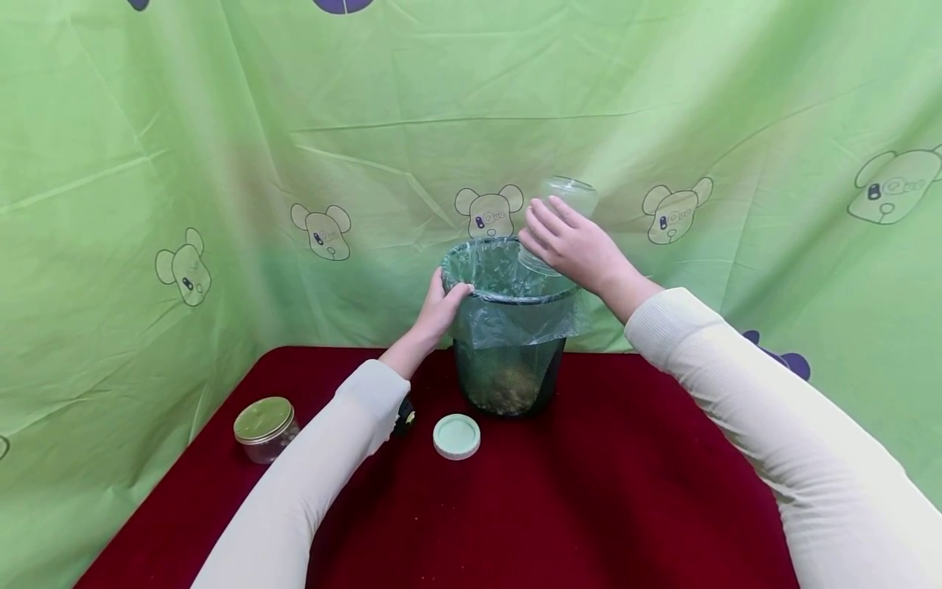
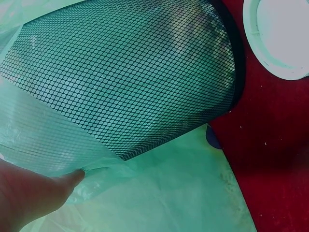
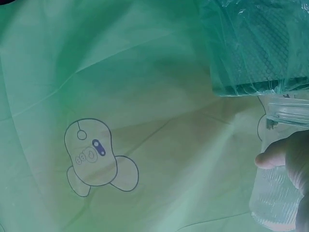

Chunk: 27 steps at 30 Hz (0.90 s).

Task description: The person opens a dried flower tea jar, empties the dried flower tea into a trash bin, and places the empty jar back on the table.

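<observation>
Clear glass jar point(image 1: 579, 193): was tilted mouth-down at opening of black mesh bin point(image 1: 508, 368); latter stood upright, plastic-lined, on desk point(image 1: 625, 474).

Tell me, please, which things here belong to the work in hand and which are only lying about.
In use:
- jar, mouth down in the right hand
- bin, rim gripped by the left hand
- bag lining the bin

Lying about:
- loose lid, perhaps the jar's
- capped jar
- dark object, partly hidden by the left sleeve

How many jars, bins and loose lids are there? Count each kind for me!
Jars: 2 (held jar, lidded jar)
Bins: 1 (mesh bin)
Loose lids: 1 (pale green lid)
Total: 4
</observation>
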Available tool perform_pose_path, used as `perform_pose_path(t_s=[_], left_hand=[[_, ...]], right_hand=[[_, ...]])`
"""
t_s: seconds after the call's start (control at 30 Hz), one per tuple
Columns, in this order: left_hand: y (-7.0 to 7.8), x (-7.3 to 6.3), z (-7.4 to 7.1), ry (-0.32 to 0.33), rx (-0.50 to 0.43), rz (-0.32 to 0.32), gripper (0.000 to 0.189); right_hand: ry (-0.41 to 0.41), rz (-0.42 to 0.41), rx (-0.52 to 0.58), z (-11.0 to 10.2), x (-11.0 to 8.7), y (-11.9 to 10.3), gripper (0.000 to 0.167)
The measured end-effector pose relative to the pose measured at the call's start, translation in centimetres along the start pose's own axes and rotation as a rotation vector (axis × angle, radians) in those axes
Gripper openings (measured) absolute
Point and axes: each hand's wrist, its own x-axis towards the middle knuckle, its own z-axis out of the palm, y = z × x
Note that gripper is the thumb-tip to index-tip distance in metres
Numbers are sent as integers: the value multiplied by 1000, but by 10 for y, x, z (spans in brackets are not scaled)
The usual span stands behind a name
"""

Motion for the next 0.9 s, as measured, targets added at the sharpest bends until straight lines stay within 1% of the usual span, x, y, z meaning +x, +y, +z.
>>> perform_pose_path(t_s=[0.13, 0.23, 0.4, 0.53, 0.77, 0.9], left_hand=[[0, 0, 0, 4, 11, -1, 70], [0, 0, 0, 5, 14, -3, 71], [1, -1, 1, 8, 14, -8, 67], [2, -1, 1, 9, 12, -7, 65], [1, -1, 1, -2, 5, -12, 66], [2, -1, 1, -4, 5, -17, 66]], right_hand=[[-17, -42, -37, -1, 0, 1, 48], [-11, -70, -58, -1, 0, 1, 48], [-6, -104, -73, -1, 0, 2, 53], [-13, -133, -108, -1, 0, 1, 57], [-13, -164, -136, -3, -1, 2, 61], [-12, -180, -162, -2, -1, 1, 61]])
